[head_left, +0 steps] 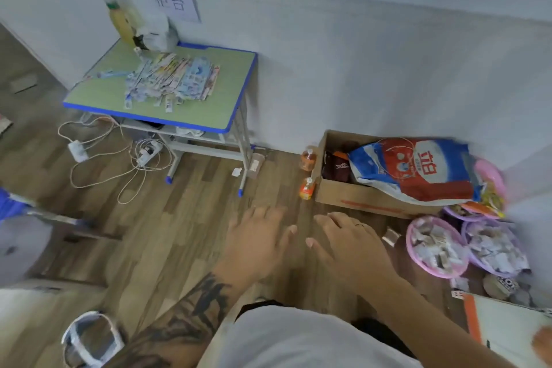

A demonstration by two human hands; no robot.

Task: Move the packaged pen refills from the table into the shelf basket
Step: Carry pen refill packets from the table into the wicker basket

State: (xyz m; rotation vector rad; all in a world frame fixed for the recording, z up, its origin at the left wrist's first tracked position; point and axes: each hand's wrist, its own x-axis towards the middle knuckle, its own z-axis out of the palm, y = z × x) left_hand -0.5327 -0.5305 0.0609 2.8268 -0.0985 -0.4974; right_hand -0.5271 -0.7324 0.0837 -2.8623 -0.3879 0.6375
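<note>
packaged pen refills [170,81] lie in a loose, overlapping heap on the green bench [209,110], toward its back half and well apart from both hands. most packs are long and narrow, and their long axes run roughly from the near edge of the bench toward the wall, fanned a little; one pack [115,73] at the left of the heap lies crosswise, pointing left. motion blur hides which end of each pack is the hanger end.

left hand [254,240] and right hand [348,243] hang side by side over the wooden floor, fingers [267,213] straight and spread, grasping nothing. no shelf basket can be made out for certain; pink baskets [436,249] of small items sit on the floor at the right, beside a cardboard box [355,194] with a detergent bag [418,169].

judging by this, the step in hand is the approach to the bench. it would go best by closing in first, then sliding both hands in from the sides along the packs' long axis, squaring the fan into one stack before lifting, since slick packaging in a loose heap will likely shed pieces. bottles [122,21] at the back corner stand just behind the heap and could be knocked.
</note>
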